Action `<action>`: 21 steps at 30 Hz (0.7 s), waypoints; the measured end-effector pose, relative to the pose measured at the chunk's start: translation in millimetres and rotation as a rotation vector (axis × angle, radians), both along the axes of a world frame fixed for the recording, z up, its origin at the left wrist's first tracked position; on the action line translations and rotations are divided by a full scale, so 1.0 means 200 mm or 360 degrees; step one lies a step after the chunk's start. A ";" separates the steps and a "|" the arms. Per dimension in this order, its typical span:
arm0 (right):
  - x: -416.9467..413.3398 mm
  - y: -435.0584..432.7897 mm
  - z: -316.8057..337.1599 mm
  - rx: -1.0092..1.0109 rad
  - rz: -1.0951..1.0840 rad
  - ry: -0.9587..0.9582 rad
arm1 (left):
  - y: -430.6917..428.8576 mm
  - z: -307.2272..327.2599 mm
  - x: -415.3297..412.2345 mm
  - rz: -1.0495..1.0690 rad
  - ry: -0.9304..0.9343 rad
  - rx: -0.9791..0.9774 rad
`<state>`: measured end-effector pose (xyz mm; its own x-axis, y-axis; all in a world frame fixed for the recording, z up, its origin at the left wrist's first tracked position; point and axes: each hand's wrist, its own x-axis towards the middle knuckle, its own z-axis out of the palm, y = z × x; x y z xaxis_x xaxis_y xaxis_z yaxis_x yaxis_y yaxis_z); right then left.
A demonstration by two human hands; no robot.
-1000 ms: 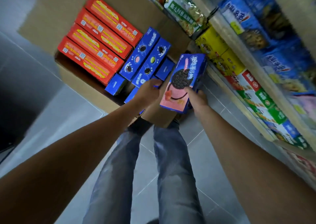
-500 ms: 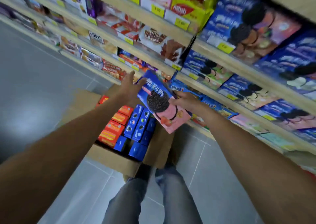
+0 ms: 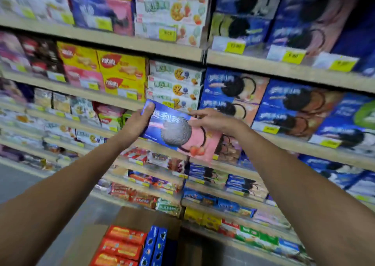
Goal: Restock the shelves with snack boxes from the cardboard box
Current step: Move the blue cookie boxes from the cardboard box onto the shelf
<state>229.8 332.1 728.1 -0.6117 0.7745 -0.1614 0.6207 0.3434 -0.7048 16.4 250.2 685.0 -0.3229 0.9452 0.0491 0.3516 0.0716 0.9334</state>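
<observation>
Left hand, right hand on snack box (full shelves ahead)

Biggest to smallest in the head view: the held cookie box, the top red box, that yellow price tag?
1. cookie box, partly because it is nearest the camera
2. top red box
3. yellow price tag

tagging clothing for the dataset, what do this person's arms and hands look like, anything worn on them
Both arms are bare up to the frame edge: no sleeves show on the left forearm or the right forearm. The left hand and right hand are bare too, with no gloves, and no watch, ring or wristband shows.
</observation>
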 end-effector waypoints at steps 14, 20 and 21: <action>0.36 0.03 0.75 0.1056 -0.0699 0.0689 | 0.24 0.73 0.27 0.0170 -0.0516 0.0397; 0.51 0.12 0.87 0.0789 -0.0917 0.0838 | 0.40 0.85 0.42 0.0057 -0.0658 0.0439; 0.54 0.13 0.88 0.0765 -0.0940 0.0829 | 0.42 0.87 0.45 0.0031 -0.0674 0.0433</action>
<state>337.2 358.6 903.3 -0.0007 0.8965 0.4430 0.4329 0.3996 -0.8080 105.6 334.6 858.6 -0.3853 0.9099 0.1537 -0.0608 -0.1912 0.9797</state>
